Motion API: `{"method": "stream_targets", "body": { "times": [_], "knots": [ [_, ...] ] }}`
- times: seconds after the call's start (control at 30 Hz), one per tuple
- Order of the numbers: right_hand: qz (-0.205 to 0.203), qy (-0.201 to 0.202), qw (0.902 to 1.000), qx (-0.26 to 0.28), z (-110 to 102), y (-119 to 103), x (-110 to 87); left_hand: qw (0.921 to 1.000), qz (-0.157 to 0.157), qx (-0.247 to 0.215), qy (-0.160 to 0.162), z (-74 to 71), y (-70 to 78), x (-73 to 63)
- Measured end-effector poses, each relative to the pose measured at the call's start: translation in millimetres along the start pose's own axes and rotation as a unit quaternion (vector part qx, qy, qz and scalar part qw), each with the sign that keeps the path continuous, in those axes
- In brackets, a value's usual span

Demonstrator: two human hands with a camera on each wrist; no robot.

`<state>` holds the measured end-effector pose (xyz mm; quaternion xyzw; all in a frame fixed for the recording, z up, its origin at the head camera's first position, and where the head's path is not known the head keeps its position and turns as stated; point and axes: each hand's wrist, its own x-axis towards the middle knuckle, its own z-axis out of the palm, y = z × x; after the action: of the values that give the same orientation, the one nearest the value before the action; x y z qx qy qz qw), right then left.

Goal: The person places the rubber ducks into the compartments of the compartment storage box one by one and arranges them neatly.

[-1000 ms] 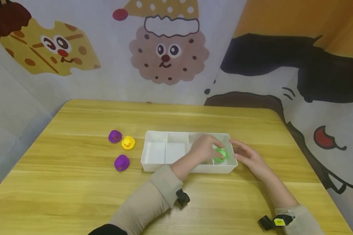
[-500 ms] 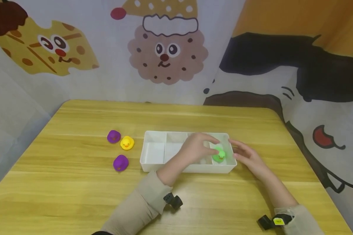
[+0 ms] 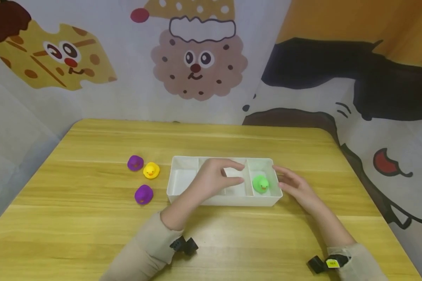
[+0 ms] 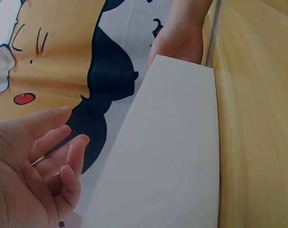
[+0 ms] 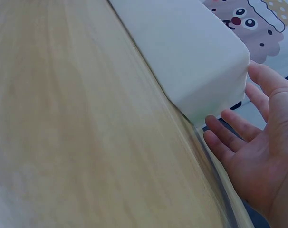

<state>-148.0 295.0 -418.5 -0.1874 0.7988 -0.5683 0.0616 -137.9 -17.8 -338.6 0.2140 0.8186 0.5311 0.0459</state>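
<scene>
tray [image 3: 239, 200] under left hand [image 3: 211, 177], fingers parted; right hand [image 3: 299, 189] touching end

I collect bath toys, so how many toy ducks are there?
4: a green duck in the right-end compartment of the white tray; a yellow duck and two purple ducks on the table, left of the tray. The left hand may hide more.

Box [image 3: 239, 201] partly hid. by L hand [image 3: 211, 176]; sleeves [image 3: 144, 246] cut off.
</scene>
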Motion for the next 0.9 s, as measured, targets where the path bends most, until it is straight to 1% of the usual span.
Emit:
{"method": "stream_targets", "body": {
  "times": [0.27,0.5,0.67,0.9],
  "knots": [
    [-0.001,0.0,1.0,0.0,0,0,0.1,0.9998,0.011,0.007,0.016,-18.3,-1.9,-18.2],
    [-0.005,-0.006,0.9999,0.007,-1,1,-0.1,0.9994,0.011,0.013,0.032,-31.9,-6.1,-33.3],
    [-0.006,-0.007,0.9999,0.011,0,1,-0.3,0.9991,0.014,0.002,0.041,-44.9,-9.5,-44.0],
    [-0.003,-0.007,0.9999,0.011,0,1,-0.2,0.9985,-0.017,-0.021,0.048,-66.3,-15.7,-61.1]
  ]
}}
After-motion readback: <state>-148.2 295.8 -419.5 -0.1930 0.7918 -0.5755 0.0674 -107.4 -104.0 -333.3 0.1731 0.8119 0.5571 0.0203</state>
